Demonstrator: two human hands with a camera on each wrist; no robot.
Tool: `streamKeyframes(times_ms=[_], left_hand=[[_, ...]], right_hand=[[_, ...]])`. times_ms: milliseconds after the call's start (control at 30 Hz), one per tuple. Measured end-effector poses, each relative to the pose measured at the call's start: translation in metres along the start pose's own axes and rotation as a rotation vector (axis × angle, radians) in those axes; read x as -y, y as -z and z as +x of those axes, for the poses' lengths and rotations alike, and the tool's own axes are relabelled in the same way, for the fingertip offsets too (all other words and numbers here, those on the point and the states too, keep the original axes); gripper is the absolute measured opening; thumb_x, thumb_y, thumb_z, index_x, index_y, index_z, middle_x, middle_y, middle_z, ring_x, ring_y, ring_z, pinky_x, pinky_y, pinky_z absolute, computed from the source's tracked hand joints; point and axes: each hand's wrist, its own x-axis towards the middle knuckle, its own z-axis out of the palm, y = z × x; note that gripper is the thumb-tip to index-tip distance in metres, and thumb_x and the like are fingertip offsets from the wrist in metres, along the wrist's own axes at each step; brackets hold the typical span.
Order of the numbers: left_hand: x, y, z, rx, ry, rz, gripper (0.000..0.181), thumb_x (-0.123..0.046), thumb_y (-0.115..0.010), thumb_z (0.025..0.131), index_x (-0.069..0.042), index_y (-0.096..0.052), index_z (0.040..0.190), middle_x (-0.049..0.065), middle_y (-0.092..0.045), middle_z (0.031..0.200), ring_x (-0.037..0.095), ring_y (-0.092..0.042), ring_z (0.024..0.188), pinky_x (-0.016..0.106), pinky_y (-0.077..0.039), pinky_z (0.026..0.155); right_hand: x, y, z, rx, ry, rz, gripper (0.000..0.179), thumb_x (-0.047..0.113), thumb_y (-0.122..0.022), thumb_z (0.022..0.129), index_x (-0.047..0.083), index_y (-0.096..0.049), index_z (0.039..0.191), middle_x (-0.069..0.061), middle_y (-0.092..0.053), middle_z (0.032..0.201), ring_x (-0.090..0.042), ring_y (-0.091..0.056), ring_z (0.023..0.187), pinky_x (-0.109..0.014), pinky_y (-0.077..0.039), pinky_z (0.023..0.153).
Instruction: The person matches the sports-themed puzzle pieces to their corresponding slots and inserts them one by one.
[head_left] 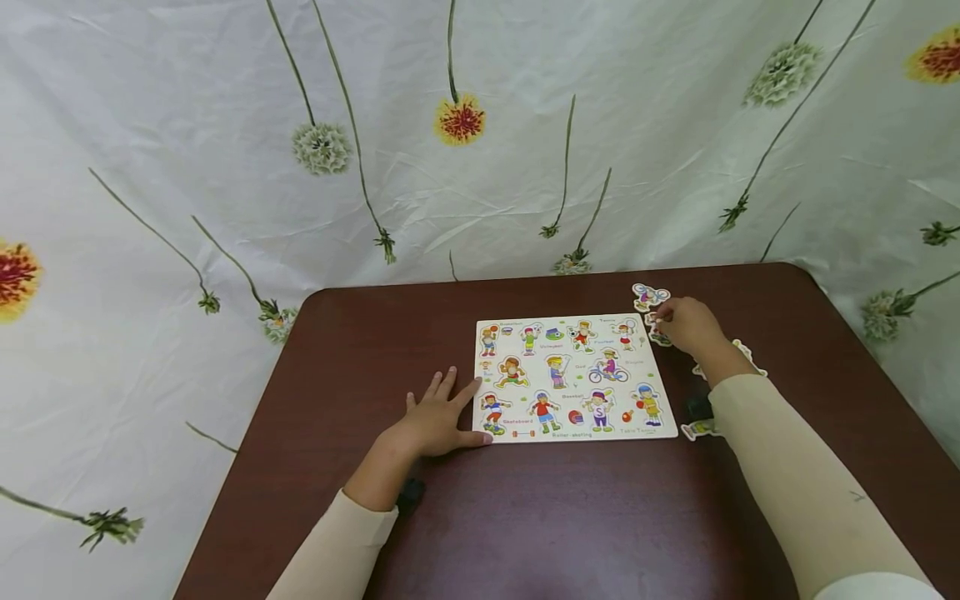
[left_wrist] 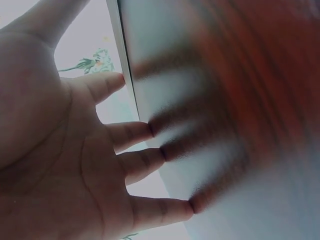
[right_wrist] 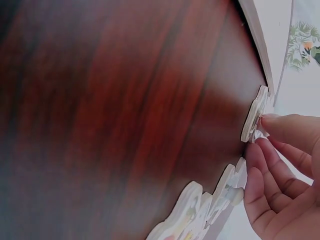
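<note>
A white puzzle board (head_left: 562, 402) printed with sports figures and words lies flat on the dark table. My left hand (head_left: 438, 421) rests beside its left edge, fingers spread, thumb at the near left corner. In the left wrist view, the fingertips of that left hand (left_wrist: 90, 150) meet the glossy tabletop. Beyond the board's far right corner, my right hand (head_left: 690, 327) pinches a small figure-shaped puzzle piece (head_left: 659, 335) between thumb and fingers. The right wrist view shows this puzzle piece (right_wrist: 254, 117) low at the tabletop, partly hidden by the fingers.
A bicycle-shaped puzzle piece (head_left: 649, 297) lies near the table's far edge. More pieces lie right of the board, one partly behind my right forearm (head_left: 750, 357) and another by the near right corner, a green and white piece (head_left: 699, 429). A flowered cloth (head_left: 510, 200) hangs behind the table (head_left: 390, 333).
</note>
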Motion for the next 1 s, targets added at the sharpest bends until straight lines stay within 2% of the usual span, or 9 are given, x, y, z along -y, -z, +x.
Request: streamKeyframes(times_ms=[333, 667, 1000], left_hand=[[0.0, 0.001, 0.0, 0.005, 0.003, 0.002, 0.096, -0.064, -0.07, 0.086, -0.033, -0.022, 0.162, 0.017, -0.003, 0.171, 0.039, -0.002, 0.159, 0.078, -0.009, 0.115], [0.0, 0.0, 0.002, 0.001, 0.008, 0.005, 0.098, -0.064, -0.071, 0.084, -0.033, -0.022, 0.162, 0.017, -0.003, 0.171, 0.039, -0.002, 0.159, 0.078, -0.009, 0.115], [0.001, -0.001, 0.003, -0.011, 0.012, 0.008, 0.098, -0.065, -0.071, 0.084, -0.033, -0.023, 0.162, 0.016, -0.005, 0.171, 0.04, -0.003, 0.159, 0.078, -0.01, 0.115]], right_hand=[[0.001, 0.003, -0.002, 0.004, -0.021, 0.045, 0.026, 0.013, -0.057, 0.102, -0.005, -0.06, 0.12, -0.025, -0.061, 0.114, -0.033, -0.057, 0.091, -0.041, -0.049, 0.075], [-0.005, 0.004, -0.003, -0.059, 0.018, 0.055, 0.024, 0.016, -0.057, 0.101, -0.002, -0.063, 0.116, -0.023, -0.063, 0.112, -0.034, -0.058, 0.09, -0.043, -0.049, 0.076], [0.008, 0.005, -0.013, -0.081, 0.052, 0.088, 0.027, 0.019, -0.058, 0.102, -0.002, -0.064, 0.117, -0.022, -0.064, 0.109, -0.033, -0.058, 0.094, -0.043, -0.047, 0.079]])
